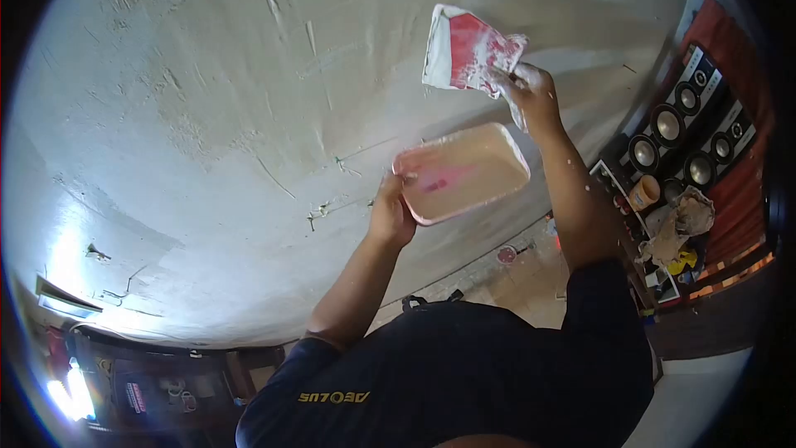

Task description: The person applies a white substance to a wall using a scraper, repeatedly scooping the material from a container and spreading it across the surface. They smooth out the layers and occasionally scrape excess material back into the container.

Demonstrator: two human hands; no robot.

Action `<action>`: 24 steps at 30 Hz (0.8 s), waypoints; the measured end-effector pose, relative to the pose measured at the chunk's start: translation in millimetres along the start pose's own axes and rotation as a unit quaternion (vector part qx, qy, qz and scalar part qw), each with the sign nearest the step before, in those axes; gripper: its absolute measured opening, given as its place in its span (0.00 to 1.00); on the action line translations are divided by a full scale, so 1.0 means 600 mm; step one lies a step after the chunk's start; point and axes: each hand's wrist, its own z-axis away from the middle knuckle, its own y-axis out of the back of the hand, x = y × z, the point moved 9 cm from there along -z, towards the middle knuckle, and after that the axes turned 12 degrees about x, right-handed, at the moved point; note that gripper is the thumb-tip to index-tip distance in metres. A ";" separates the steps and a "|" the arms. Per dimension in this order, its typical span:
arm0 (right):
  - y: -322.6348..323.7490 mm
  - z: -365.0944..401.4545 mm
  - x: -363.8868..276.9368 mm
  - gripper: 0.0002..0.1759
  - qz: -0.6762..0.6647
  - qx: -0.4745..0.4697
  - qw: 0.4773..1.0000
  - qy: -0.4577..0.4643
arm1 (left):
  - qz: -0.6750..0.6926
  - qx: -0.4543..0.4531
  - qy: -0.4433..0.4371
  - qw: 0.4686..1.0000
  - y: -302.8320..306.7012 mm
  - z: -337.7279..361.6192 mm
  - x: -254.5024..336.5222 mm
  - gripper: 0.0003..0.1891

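**Putty blade up at the wall, tray just under it: coat mostly on, ridges left**

Head view: putty blade (pixel 464 50), red w/ white compound smeared all over, is gripped by the right hand (pixel 531 93) at its lower corner, fingers wrapped tight. Blade is up near the wall (pixel 249 116); can't tell if its edge touches the surface. Left hand (pixel 390 214) clamps the near-left rim of the tray (pixel 464 172), thumb over the edge. Tray is pinkish, shallow and tilted, just below the blade. Only a thin film of compound inside, pink showing thru mid, so it looks nearly scraped out IMO.

Wall: pale coat covers nearly everything in frame. Ridges (pixel 286 21) and drag marks upper left, scratches (pixel 332 207) left of the tray. Judging by that, coverage is approx done here and smoothing isn't. Area behind tray and arms is hidden.

Bkgd: speakers (pixel 680 129) stacked on the right, crumpled paper (pixel 684 224) below them, small round container (pixel 507 255) on the floor. Dark shirt (pixel 464 365) w/ yellow lettering at bottom.
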 end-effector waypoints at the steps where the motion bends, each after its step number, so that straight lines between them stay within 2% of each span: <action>1: -0.016 -0.019 0.013 0.11 -0.001 -0.008 0.999 -0.036 | -0.002 0.001 -0.003 1.000 0.006 0.004 0.000 0.26; 3: 0.002 -0.037 0.016 0.12 -0.038 0.008 0.996 -0.083 | -0.029 -0.007 0.007 1.000 0.015 0.016 -0.007 0.26; 4: 0.033 -0.059 0.044 0.11 -0.013 0.043 0.999 -0.006 | -0.028 -0.022 0.008 0.999 0.010 0.028 -0.005 0.27; 5: 0.062 -0.066 0.087 0.13 -0.075 0.070 0.988 -0.115 | -0.032 -0.019 0.007 0.999 0.016 0.035 -0.006 0.27; 6: 0.094 -0.070 0.092 0.14 -0.101 0.082 0.990 -0.054 | -0.021 -0.023 0.017 0.999 0.020 0.043 -0.009 0.27; 7: 0.126 -0.064 0.113 0.15 -0.138 0.113 0.980 -0.090 | -0.009 -0.028 0.026 0.999 0.025 0.049 -0.011 0.27; 9: 0.148 -0.051 0.110 0.15 -0.142 0.116 0.980 -0.076 | -0.031 -0.003 0.022 0.999 0.047 0.051 -0.015 0.28; 11: 0.135 -0.035 0.084 0.15 -0.157 0.105 0.979 -0.082 | -0.008 0.015 0.060 0.998 0.057 0.055 -0.026 0.27; 12: 0.104 -0.026 0.052 0.14 -0.158 0.076 0.983 -0.045 | 0.009 0.008 0.060 0.998 0.065 0.053 -0.034 0.27; 13: 0.062 -0.020 0.046 0.13 -0.191 0.045 0.978 -0.067 | 0.006 0.012 0.064 0.998 0.066 0.056 -0.037 0.27; 14: 0.027 -0.011 0.022 0.13 -0.135 -0.001 0.988 -0.068 | 0.010 0.026 0.067 0.997 0.068 0.057 -0.038 0.28; 15: -0.004 -0.009 0.013 0.13 -0.202 -0.032 0.977 -0.050 | 0.015 0.040 0.070 0.997 0.071 0.056 -0.040 0.28; 16: -0.022 -0.017 0.025 0.12 -0.167 -0.043 0.985 0.005 | -0.027 0.034 0.061 0.997 0.075 0.052 -0.042 0.30; 17: -0.021 -0.021 0.036 0.12 -0.031 -0.018 0.999 -0.011 | -0.030 0.034 0.064 0.997 0.080 0.049 -0.046 0.30; 19: 0.022 -0.043 0.120 0.15 0.000 0.045 0.998 -0.040 | -0.009 0.027 0.060 0.998 0.090 0.056 -0.047 0.31; 20: 0.062 -0.044 0.098 0.12 -0.013 0.107 0.994 -0.017 | -0.005 0.048 0.054 0.997 0.086 0.065 -0.041 0.33; 21: 0.095 -0.040 0.125 0.14 -0.111 0.142 0.978 -0.101 | -0.007 0.047 0.054 0.997 0.086 0.068 -0.039 0.33; 22: 0.136 -0.040 0.182 0.15 -0.183 0.154 0.964 -0.119 | -0.008 0.032 0.053 0.998 0.082 0.070 -0.038 0.33; 23: 0.157 -0.024 0.152 0.16 -0.240 0.190 0.945 -0.117 | -0.008 0.017 0.052 0.998 0.080 0.073 -0.038 0.34; 24: 0.168 -0.015 0.146 0.16 -0.232 0.205 0.944 -0.111 | -0.016 0.039 0.057 0.998 0.104 0.074 -0.048 0.34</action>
